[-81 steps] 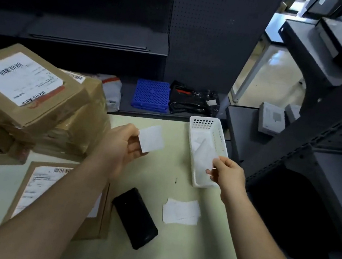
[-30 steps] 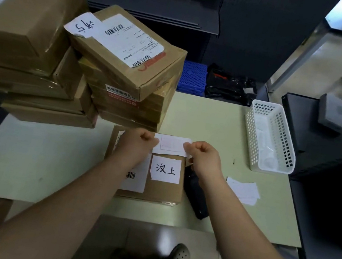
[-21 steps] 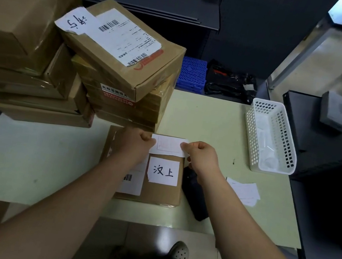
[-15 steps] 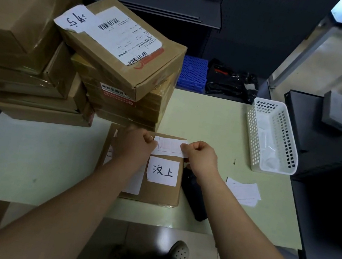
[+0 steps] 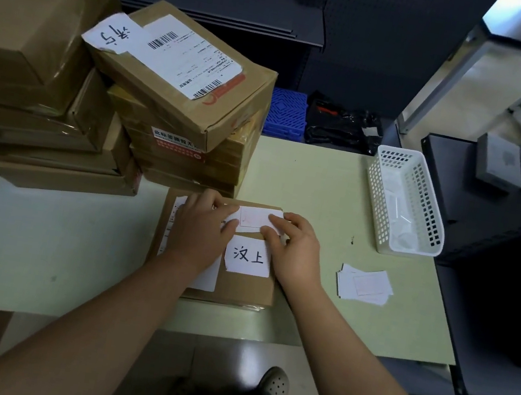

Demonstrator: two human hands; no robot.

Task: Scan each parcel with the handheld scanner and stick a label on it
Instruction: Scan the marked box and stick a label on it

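A flat brown parcel (image 5: 246,289) lies on the pale green table (image 5: 315,189) near its front edge. It carries a printed shipping label and a white handwritten label (image 5: 248,257). At the parcel's far edge a small white label (image 5: 254,218) lies against the cardboard. My left hand (image 5: 201,227) presses on its left end and my right hand (image 5: 293,250) presses on its right end, fingers laid flat. The handheld scanner does not show; my right forearm covers the spot beside the parcel.
Two stacks of brown parcels (image 5: 180,89) fill the table's left and back. A small pile of white labels (image 5: 363,283) lies to the right, with a white plastic basket (image 5: 418,229) beyond it. A blue crate (image 5: 286,112) and a black bag (image 5: 342,125) sit behind the table.
Both hands brought the small label from the air down onto the parcel's far edge. The pinching fingers have flattened and now press on it.
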